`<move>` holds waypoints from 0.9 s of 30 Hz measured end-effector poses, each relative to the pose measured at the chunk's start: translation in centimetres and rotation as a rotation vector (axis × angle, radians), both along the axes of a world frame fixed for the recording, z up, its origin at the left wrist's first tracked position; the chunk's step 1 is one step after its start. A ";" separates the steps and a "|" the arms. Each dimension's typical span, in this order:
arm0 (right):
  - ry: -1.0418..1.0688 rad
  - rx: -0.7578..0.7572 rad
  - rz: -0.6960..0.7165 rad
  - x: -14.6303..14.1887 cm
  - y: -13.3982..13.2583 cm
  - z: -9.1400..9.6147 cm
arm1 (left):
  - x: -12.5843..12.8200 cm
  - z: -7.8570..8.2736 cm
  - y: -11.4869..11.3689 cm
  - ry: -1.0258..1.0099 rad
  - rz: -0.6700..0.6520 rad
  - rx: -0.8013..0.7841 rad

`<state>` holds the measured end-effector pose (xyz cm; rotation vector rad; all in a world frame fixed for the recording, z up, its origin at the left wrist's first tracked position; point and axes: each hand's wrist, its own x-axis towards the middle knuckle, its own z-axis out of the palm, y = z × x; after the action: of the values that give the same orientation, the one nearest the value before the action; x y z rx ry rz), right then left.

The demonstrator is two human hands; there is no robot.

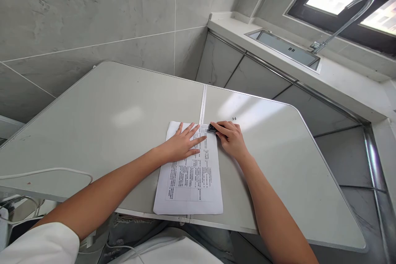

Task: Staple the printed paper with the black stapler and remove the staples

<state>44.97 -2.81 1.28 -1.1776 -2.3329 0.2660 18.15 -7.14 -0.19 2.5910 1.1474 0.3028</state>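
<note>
A sheaf of printed paper [188, 204] lies on the pale folding table [145, 107], near its front edge. My left hand [179, 145] rests flat on the upper part of the pages, fingers spread. At the top right corner of the sheaf, my right hand [232, 138] is closed around a small black stapler [212, 128]. The stapler's front end reaches over the paper's edge; its rear is hidden by my fingers. Just beyond my right hand lie small grey bits that look like staples [234, 118].
A metal seam [203, 105] crosses the table. A white cable [55, 169] runs over its left side. Behind to the right stand a counter [337, 74] with a sink [283, 49] and a curved tap [349, 20]. A grey tiled wall [108, 12] rises behind the table.
</note>
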 end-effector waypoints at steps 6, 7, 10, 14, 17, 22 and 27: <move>-0.061 0.006 -0.013 -0.3 -0.2 0.5 | 0.1 0.2 -0.1 0.029 -0.003 0.007; -0.080 0.003 -0.019 -0.4 -0.3 0.6 | 0.1 0.2 -0.1 0.031 -0.001 0.007; -0.126 -0.010 -0.067 -0.9 -0.4 0.9 | 0.1 0.1 0.0 0.020 0.000 0.004; -0.185 -0.009 -0.126 -1.9 -0.8 1.0 | -0.1 0.0 0.0 0.011 -0.003 0.002; -0.261 0.019 -0.161 -2.8 -1.2 0.9 | -0.2 0.0 0.0 0.014 -0.004 0.008; -0.230 0.064 -0.158 -2.5 -1.4 0.6 | -0.4 0.1 0.2 0.024 -0.019 0.018; -0.071 -0.007 -0.118 0.5 -0.4 0.5 | -0.6 0.3 0.2 0.020 -0.016 0.028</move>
<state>45.46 -3.24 1.82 -1.3423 -2.3135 0.1940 17.56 -6.94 0.06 2.6316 1.1364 0.2924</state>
